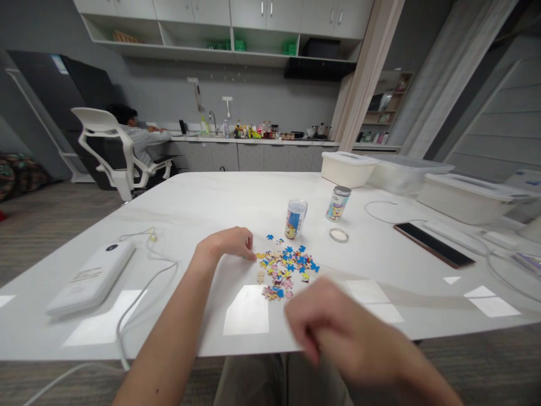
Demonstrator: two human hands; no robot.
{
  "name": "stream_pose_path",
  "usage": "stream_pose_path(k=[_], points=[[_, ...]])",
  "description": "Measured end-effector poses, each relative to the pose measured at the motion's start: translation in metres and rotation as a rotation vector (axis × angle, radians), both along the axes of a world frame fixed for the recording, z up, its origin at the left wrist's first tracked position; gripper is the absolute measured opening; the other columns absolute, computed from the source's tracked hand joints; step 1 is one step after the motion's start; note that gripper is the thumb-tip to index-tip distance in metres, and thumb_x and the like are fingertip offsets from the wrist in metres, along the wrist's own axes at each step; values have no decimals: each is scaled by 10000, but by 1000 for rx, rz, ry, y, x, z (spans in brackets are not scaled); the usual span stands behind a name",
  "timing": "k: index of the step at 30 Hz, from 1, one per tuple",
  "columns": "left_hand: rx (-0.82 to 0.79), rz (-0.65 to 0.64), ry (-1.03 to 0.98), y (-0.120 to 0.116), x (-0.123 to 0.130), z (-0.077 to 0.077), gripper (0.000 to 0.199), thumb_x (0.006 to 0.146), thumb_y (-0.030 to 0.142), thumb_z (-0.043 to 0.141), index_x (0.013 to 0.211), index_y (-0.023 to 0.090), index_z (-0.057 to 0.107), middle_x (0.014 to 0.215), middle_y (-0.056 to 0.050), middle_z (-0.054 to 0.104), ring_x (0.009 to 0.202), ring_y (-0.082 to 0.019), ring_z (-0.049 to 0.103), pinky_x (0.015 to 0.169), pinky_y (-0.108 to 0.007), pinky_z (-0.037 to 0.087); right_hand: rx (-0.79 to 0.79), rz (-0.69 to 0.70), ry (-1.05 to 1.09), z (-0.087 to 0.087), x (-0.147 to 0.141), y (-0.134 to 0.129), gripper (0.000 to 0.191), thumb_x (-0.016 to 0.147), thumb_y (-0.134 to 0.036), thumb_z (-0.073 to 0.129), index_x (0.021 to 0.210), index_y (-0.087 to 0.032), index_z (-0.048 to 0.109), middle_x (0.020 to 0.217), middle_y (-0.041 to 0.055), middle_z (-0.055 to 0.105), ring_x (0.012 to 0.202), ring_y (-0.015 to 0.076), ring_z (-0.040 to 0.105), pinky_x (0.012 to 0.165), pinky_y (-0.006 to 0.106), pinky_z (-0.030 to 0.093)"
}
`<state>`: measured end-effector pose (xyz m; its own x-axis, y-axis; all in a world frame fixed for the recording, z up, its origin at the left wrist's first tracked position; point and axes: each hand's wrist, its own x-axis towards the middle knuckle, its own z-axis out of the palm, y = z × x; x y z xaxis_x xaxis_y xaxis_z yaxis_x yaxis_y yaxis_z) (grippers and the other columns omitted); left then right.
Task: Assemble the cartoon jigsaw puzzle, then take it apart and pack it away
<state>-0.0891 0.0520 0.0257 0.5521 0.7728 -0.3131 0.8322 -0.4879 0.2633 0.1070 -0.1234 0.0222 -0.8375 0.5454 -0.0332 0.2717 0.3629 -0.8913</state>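
A loose heap of small jigsaw pieces point(291, 262), mostly blue, yellow and pink, lies on the white table. My left hand point(230, 242) rests at the heap's left side, fingers curled down, its fingertips by some yellow pieces point(261, 256). Whatever is between those fingers is hidden. Nearer the front edge, my right hand point(327, 327) is raised and curled like a fist, blurred by motion; its contents do not show. Behind the heap stands a clear printed canister point(296, 219) without its metal lid. A pale piece point(261, 276) lies apart, left of the heap.
A second printed canister point(338, 203) with a silver lid stands behind a metal ring-rimmed lid point(338, 234). On the right lie a dark phone point(433, 243), cables and lidded bins point(349, 168). A white power bank point(92, 276) with a cable sits left. A seated person point(146, 138) is beyond.
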Motion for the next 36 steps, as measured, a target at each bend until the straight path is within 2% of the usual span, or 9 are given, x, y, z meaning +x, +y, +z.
stream_pose_path(k=[2, 4, 6, 9, 12, 15, 19, 28, 36], points=[[-19, -11, -28, 0, -1, 0, 329, 591, 374, 727, 844, 183, 639, 903, -48, 700, 788, -191, 619, 650, -254, 430, 142, -238, 90, 22, 23, 52, 372, 958, -169, 238, 902, -223, 602, 808, 39, 577, 754, 171, 549, 702, 340, 478], [-41, -13, -41, 1, -3, -1, 353, 561, 348, 748, 856, 193, 634, 896, -34, 695, 797, -191, 624, 668, -252, 438, 645, -803, 298, 27, 43, 101, 250, 883, -157, 327, 826, -227, 560, 736, 36, 515, 712, 190, 522, 681, 360, 454], [-53, -13, -49, 2, -5, -3, 348, 562, 340, 746, 856, 194, 631, 860, -28, 693, 793, -192, 625, 667, -253, 439, 1025, -1031, 386, 15, 59, 138, 130, 820, -223, 446, 911, -229, 537, 857, 62, 545, 810, 225, 544, 743, 399, 459], [-77, -12, -59, 3, -7, -5, 337, 576, 357, 735, 856, 200, 632, 838, -22, 695, 799, -195, 624, 648, -250, 435, 1029, -1086, 435, -23, 73, 166, 314, 870, -375, 443, 1143, -224, 468, 1133, 128, 558, 1008, 262, 569, 808, 429, 474], [-90, 13, -54, 3, -9, -7, 319, 586, 352, 722, 853, 203, 632, 855, -19, 692, 778, -181, 617, 627, -242, 428, 775, -1021, 413, -54, 74, 171, 504, 878, -496, 484, 1293, -230, 377, 1308, 165, 528, 1179, 289, 536, 903, 469, 466], [-114, 41, -35, 2, -8, -7, 283, 603, 343, 711, 833, 197, 635, 846, -18, 684, 727, -160, 600, 599, -234, 416, 544, -1008, 412, -69, 67, 171, 663, 798, -524, 617, 1322, -218, 351, 1332, 183, 530, 1228, 305, 516, 958, 498, 457], [-94, -42, -56, 2, 0, -4, 145, 683, 315, 662, 747, 189, 634, 772, -16, 654, 702, -159, 581, 601, -247, 411, 412, -992, 403, -71, 57, 172, 635, 731, -431, 705, 1245, -217, 399, 1194, 139, 614, 1084, 263, 602, 964, 487, 467], [616, 78, -870, -19, 48, 8, 109, 890, 223, 546, 822, 186, 623, 892, -28, 623, 814, -141, 584, 756, -259, 474, 581, -882, 351, -56, 45, 151, 553, 730, -302, 720, 1201, -243, 436, 1143, 93, 628, 1054, 248, 600, 919, 457, 493], [761, -75, -794, -17, 53, -1, 188, 948, 204, 469, 991, 210, 652, 1037, -56, 624, 999, -174, 565, 903, -335, 454, 606, -836, 352, -54, 43, 148, 540, 746, -290, 703, 1214, -244, 437, 1161, 84, 617, 1060, 244, 595, 915, 437, 497]])
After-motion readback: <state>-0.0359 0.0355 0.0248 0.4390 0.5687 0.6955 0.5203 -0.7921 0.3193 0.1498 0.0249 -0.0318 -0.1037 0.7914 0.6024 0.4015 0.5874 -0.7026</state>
